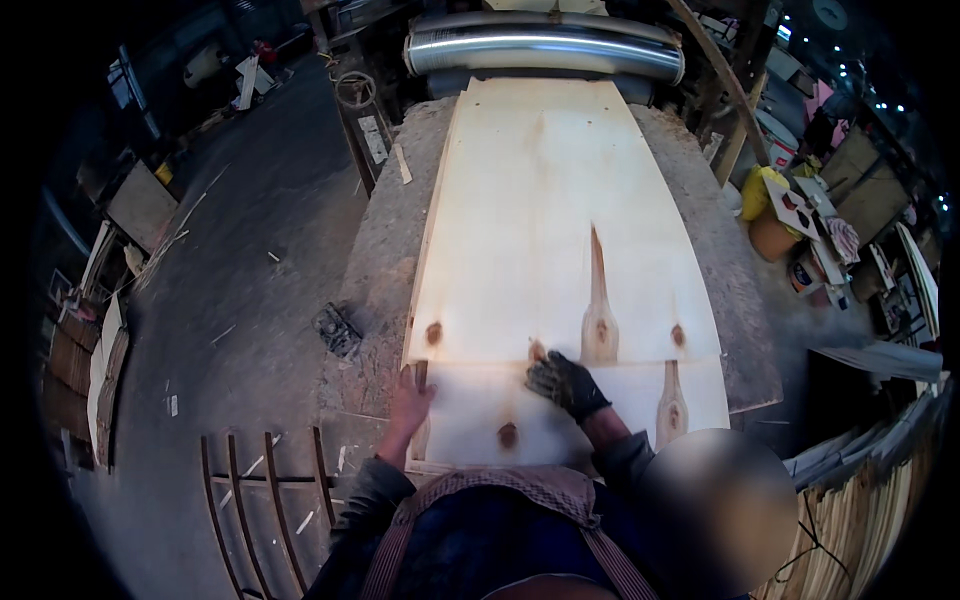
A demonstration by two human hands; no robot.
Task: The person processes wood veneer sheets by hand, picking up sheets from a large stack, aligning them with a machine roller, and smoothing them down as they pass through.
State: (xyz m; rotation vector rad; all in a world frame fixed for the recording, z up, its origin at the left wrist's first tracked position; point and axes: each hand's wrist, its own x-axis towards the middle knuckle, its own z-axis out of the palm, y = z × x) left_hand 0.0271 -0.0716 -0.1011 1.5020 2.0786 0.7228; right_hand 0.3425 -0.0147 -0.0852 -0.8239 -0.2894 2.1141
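Note:
Pale wood veneer sheets (540,190) lie overlapped on the worktable, with dark knots showing. The upper sheet's near edge runs crosswise just ahead of my hands. My bare left hand (406,410) rests at the sheets' left edge near that corner, fingers pointing forward. My right hand (565,385), in a dark glove, lies on the wood by the crosswise edge with its fingers spread forward. The nearer veneer sheet (560,430) reaches back toward my apron. Neither hand lifts anything. A dark crumpled object, like a glove (338,330), sits on the table's left side.
A shiny metal roller (545,50) spans the table's far end. The grey worktable (715,220) shows along both sides of the sheets. Metal bars (272,500) stand at lower left. Buckets and scraps (790,220) crowd the right; stacked veneer (880,500) stands at lower right.

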